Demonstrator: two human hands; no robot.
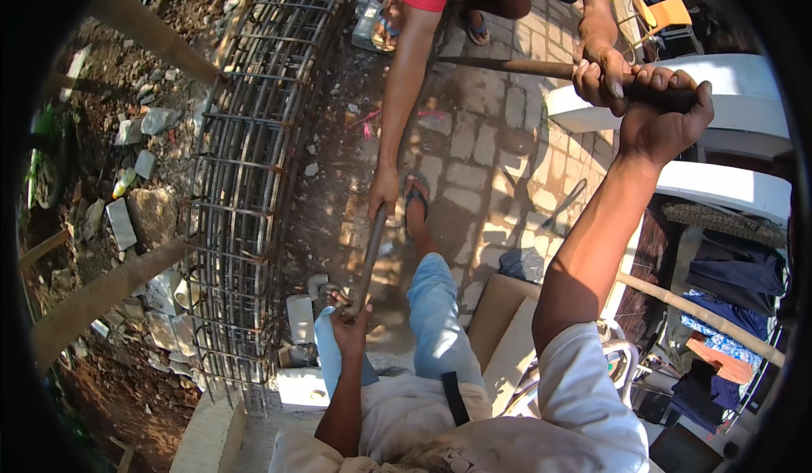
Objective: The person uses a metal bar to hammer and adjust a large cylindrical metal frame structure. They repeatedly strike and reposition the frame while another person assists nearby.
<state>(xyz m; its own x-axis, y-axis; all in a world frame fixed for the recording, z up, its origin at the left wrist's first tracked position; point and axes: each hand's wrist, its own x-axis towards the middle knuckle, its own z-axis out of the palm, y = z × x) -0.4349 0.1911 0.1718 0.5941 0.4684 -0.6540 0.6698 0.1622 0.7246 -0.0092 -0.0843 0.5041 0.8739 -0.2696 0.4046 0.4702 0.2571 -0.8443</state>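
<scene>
Two long rusty rods are seen held at once. The left hand (349, 321) is closed around the lower end of the first rod (370, 257), low in the view just beside the blue-jeaned knee (433, 291); the upper end of that rod is gripped by a co-worker's hand (383, 192). The right hand (664, 105) is raised with the arm outstretched and is clenched around the second rod (516, 67), which is laid nearly level above the paved ground (482, 143). The co-worker's other hand (599, 71) is wrapped around the same rod, touching the right hand. A steel reinforcement cage (245, 160) is laid lengthwise to the left, beside rubble (139, 126).
</scene>
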